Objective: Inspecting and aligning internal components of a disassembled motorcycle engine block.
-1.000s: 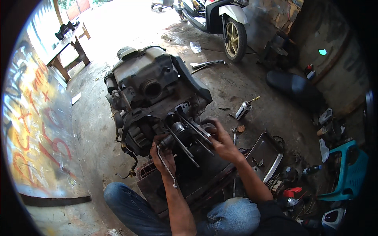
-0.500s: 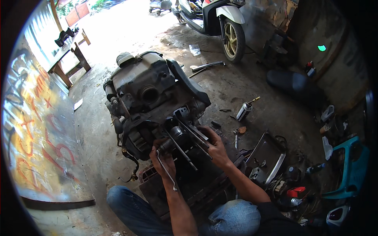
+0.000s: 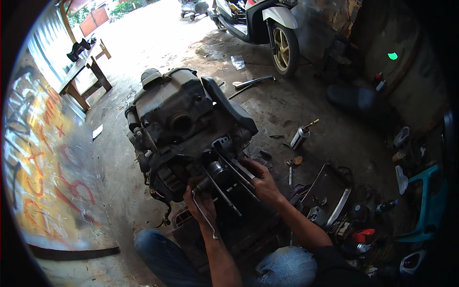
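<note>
A scooter engine (image 3: 181, 105) sits in front of me, its piston (image 3: 217, 170) exposed among long metal studs (image 3: 224, 198) and dark guide strips. My left hand (image 3: 198, 201) is closed around a dark cylindrical piece (image 3: 204, 183) just left of the piston, with a long bent wrench (image 3: 204, 217) lying along the hand. My right hand (image 3: 262, 181) is curled at the right side of the studs, by a flat strip (image 3: 241, 170); its fingertips are partly hidden, so what they grip is unclear.
Around the engine are a spray can (image 3: 299, 138), a metal tray (image 3: 334, 213), loose tools (image 3: 253, 81), a black seat (image 3: 356, 100) and a teal plastic piece (image 3: 425, 201). A scooter (image 3: 282, 48) stands behind, a wooden bench (image 3: 83, 81) left, beside a painted wall (image 3: 57, 162).
The engine and both hands sit slightly lower in the picture, along with much of the surroundings. My right hand has slid a little down along the engine's right side.
</note>
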A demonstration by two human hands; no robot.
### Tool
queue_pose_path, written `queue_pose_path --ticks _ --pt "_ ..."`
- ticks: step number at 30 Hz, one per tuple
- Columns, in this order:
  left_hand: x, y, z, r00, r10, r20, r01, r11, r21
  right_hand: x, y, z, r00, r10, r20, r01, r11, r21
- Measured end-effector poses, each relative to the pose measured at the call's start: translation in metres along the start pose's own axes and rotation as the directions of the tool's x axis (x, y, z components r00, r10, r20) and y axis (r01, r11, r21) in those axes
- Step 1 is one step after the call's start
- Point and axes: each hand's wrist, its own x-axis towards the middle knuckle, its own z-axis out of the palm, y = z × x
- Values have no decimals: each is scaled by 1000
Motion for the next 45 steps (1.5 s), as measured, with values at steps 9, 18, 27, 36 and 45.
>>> queue_pose_path --ticks 9,18,27,36,45 --pt "0 2 -4 999 -1 -33 0 1000 -3 10 -20 5 976 -205 75 218 905 -365" --pt "-1 3 3 1000 8 -19 -7 1000 16 -6 -41 1 967 -241 79 241 775 -584" --pt "0 3 7 1000 3 2 -3 999 -37 -7 -65 6 998 -20 52 45 838 -544" --pt "-7 19 22 998 -50 43 54 994 -91 -3 -93 6 994 57 93 24 716 -697" --pt "0 10 10 995 -2 101 14 994 -111 0 -62 0 990 134 41 -95 860 -502"
